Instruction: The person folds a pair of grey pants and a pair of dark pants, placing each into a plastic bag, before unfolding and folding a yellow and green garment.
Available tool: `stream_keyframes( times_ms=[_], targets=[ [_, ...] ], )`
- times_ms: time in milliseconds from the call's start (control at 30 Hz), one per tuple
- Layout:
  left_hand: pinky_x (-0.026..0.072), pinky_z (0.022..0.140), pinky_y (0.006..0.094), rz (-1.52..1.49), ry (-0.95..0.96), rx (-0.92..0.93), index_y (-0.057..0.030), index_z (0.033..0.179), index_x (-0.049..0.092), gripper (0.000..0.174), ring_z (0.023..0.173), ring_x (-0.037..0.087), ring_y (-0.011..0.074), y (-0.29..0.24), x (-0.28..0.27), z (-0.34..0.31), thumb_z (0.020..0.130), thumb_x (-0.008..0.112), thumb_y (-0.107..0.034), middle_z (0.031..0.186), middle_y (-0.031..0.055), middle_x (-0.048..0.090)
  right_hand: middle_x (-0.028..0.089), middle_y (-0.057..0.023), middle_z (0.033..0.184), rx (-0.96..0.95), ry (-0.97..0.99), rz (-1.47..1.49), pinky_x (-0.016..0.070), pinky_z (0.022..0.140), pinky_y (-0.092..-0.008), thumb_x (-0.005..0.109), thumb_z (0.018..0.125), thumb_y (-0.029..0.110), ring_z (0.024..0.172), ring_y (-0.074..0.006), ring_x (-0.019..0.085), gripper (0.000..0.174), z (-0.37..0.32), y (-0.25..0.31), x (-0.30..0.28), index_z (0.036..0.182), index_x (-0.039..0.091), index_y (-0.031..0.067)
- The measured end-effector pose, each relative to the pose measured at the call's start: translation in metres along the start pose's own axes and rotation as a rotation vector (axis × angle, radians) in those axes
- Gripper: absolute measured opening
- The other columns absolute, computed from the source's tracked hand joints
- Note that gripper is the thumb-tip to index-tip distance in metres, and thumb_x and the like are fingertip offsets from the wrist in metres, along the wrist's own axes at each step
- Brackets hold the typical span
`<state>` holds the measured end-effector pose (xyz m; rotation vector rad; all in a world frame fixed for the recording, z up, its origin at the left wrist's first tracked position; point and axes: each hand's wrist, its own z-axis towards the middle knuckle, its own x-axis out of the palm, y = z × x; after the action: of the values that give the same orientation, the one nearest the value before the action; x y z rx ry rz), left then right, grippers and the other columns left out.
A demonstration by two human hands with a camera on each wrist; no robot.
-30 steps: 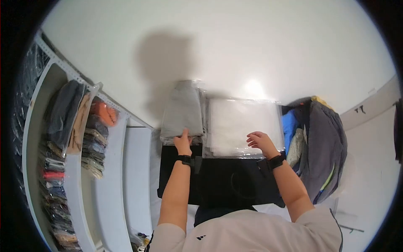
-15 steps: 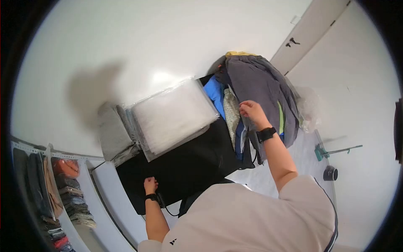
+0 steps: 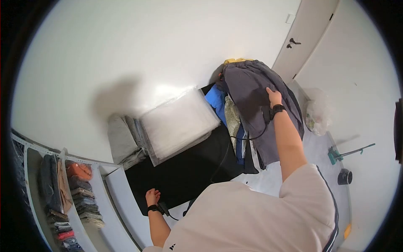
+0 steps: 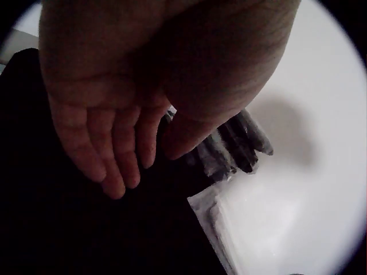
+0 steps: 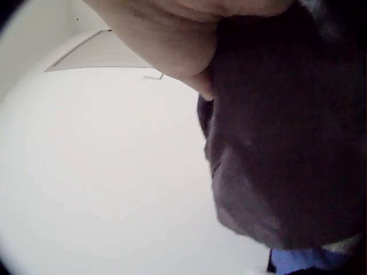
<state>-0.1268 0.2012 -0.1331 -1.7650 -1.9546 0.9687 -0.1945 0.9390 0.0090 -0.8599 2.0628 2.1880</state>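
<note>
Right hand (image 3: 275, 98) now on the dark grey garment (image 3: 248, 86), left hand (image 3: 153, 196) off the grey packet (image 3: 121, 136).

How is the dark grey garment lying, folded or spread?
Spread: the dark grey garment drapes loosely over other clothes, its gathered waist at the far end.

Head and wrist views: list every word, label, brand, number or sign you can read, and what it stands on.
None can be read.
Shirt: small dark mark near the bottom edge of the head view, too small and cut off to read.
Shelved clothes: too small and blurred to tell.
Grey garment: no lettering visible.
</note>
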Motion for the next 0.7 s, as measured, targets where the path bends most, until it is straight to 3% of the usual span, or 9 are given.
stream_keyframes(
  times_ms=[67,100,200,333,467,500,600,633,700],
  targets=[
    [0.0453,0.055,0.0242,-0.013,-0.004,0.018,-0.0082,0.101,0.053,0.019,0.065,0.059,0.0136,-0.002,-0.002,-0.005,0.087,0.052,-0.021,0.083,0.0051,0.061,0.053,-0.0265,0.117,0.036,0.087,0.09,0.04,0.092,-0.0352,0.06,0.078,0.026,0.11,-0.0342,0.052,0.056,-0.007,0.015,0.013,0.118,0.047,-0.0117],
    [0.0453,0.054,0.0237,-0.021,0.006,0.056,-0.0083,0.101,0.053,0.019,0.065,0.059,0.0132,-0.002,-0.003,-0.004,0.087,0.053,-0.022,0.083,0.0048,0.061,0.051,-0.0284,0.118,-0.124,-0.009,-0.035,0.0395,0.092,-0.0369,0.054,0.083,0.023,0.113,-0.0365,0.048,0.049,-0.017,0.022,0.02,0.116,0.047,-0.0122],
    [0.045,0.052,0.0228,-0.043,0.019,0.116,-0.0082,0.1,0.053,0.019,0.065,0.059,0.0129,-0.008,-0.005,-0.009,0.087,0.053,-0.022,0.082,0.0046,0.061,0.055,-0.0318,0.104,-0.29,-0.036,-0.071,0.0403,0.086,-0.0412,0.051,0.085,0.022,0.103,-0.0423,0.051,0.038,-0.094,0.071,0.005,0.103,0.052,-0.0119],
    [0.0447,0.05,0.0221,-0.077,0.044,0.168,-0.0079,0.099,0.054,0.018,0.064,0.06,0.0128,-0.01,-0.01,-0.001,0.087,0.053,-0.021,0.08,0.0047,0.061,0.057,-0.0306,0.095,-0.43,0.124,0.041,0.0423,0.082,-0.0407,0.052,0.086,0.019,0.094,-0.044,0.054,0.033,-0.177,0.074,-0.024,0.102,0.051,-0.0094],
    [0.0443,0.051,0.0213,-0.064,0.049,0.18,-0.0085,0.098,0.055,0.017,0.064,0.06,0.0118,-0.02,0.001,-0.007,0.088,0.053,-0.022,0.081,0.0037,0.062,0.055,-0.0343,0.09,-0.583,0.446,-0.324,0.0441,0.076,-0.0442,0.054,0.085,0.026,0.086,-0.0481,0.053,0.042,-0.226,0.037,-0.035,0.106,0.048,-0.0095],
    [0.0443,0.051,0.0213,-0.059,0.052,0.17,-0.0085,0.098,0.055,0.017,0.064,0.06,0.0118,-0.023,0.005,-0.012,0.088,0.053,-0.022,0.081,0.0037,0.062,0.058,-0.0294,0.086,-0.486,0.634,-0.606,0.0458,0.071,-0.045,0.056,0.082,0.028,0.081,-0.0453,0.055,0.037,-0.222,0.023,-0.04,0.101,0.055,-0.0045],
    [0.0443,0.053,0.0209,-0.016,0.072,0.183,-0.0095,0.099,0.055,0.017,0.066,0.06,0.0111,-0.032,0.016,-0.016,0.089,0.053,-0.022,0.082,0.0029,0.062,0.061,-0.0228,0.081,-0.479,0.63,-0.58,0.0475,0.069,-0.0434,0.057,0.079,0.027,0.076,-0.0401,0.059,0.029,-0.198,0.03,-0.051,0.089,0.062,0.0007],
    [0.0444,0.054,0.0209,0.009,0.094,0.207,-0.0097,0.1,0.056,0.017,0.067,0.06,0.0107,-0.033,0.017,-0.014,0.089,0.052,-0.022,0.083,0.0027,0.062,0.062,-0.0193,0.078,-0.609,0.391,-0.432,0.0487,0.067,-0.0409,0.059,0.076,0.024,0.074,-0.0348,0.061,0.023,-0.186,0.029,-0.048,0.077,0.065,0.0016],
    [0.0444,0.056,0.0211,0.055,0.126,0.245,-0.0102,0.101,0.056,0.016,0.069,0.06,0.0101,-0.04,0.02,-0.018,0.09,0.051,-0.021,0.085,0.0024,0.062,0.062,-0.0182,0.08,-0.581,0.203,-0.348,0.0483,0.07,-0.0386,0.063,0.073,0.021,0.08,-0.0341,0.061,0.024,-0.164,0.044,-0.045,0.086,0.062,-0.0001]
  ],
)
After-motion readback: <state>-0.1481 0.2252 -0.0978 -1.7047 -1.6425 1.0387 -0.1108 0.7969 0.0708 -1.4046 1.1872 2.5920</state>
